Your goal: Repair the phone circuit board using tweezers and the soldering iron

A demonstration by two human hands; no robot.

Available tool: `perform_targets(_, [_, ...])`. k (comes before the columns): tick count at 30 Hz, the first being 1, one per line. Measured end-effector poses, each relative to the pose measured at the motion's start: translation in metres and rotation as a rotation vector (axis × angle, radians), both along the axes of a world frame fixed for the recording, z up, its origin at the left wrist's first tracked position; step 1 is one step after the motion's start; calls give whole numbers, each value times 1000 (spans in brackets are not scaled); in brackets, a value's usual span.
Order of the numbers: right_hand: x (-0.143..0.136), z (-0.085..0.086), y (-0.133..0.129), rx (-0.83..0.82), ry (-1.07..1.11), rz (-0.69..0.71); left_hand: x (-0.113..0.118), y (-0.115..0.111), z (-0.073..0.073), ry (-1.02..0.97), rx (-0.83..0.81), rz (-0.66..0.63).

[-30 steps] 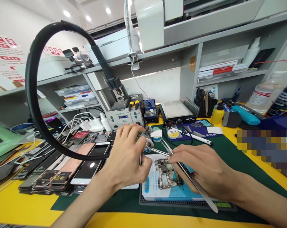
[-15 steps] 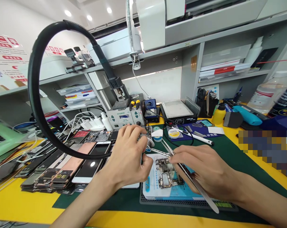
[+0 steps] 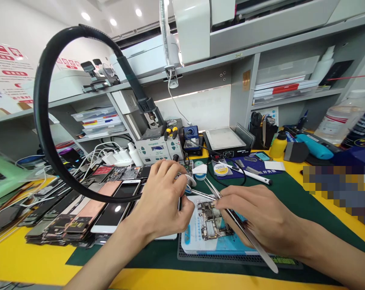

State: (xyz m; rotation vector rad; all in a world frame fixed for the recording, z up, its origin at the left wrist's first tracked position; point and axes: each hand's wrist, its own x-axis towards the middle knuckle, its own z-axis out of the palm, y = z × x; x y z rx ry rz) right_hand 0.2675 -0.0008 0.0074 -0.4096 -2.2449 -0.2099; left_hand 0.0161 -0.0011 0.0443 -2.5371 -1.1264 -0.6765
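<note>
My right hand [image 3: 261, 213] is closed on metal tweezers [image 3: 251, 237], whose tips point up and left over the green mat [image 3: 294, 193]. Beside them, my left hand [image 3: 167, 197] is closed at a small white spool [image 3: 190, 180]; its fingers curl around it, and the grip is partly hidden behind the hand. A second thin metal tool [image 3: 202, 194] runs between the two hands. Below the hands, a circuit board [image 3: 211, 229] lies on a white and blue box [image 3: 194, 243], partly covered by my right hand.
A looped black hose [image 3: 43, 100] arches over the left side above stacked phones [image 3: 112, 211]. Behind the hands are a hot air station [image 3: 158, 149], a heating plate [image 3: 226, 139] and a white pen-like tool [image 3: 251, 175]. At right are a yellow bottle [image 3: 278, 146] and a clear bottle [image 3: 336, 121].
Both hands hold nearly the same pose. The white spool by my left hand has tilted slightly, and the view has shifted very little.
</note>
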Motion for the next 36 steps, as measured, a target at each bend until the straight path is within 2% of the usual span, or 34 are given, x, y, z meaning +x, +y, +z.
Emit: perform_targets(36, [-1, 0, -3, -15, -10, 6, 11, -3, 1, -50, -143, -113])
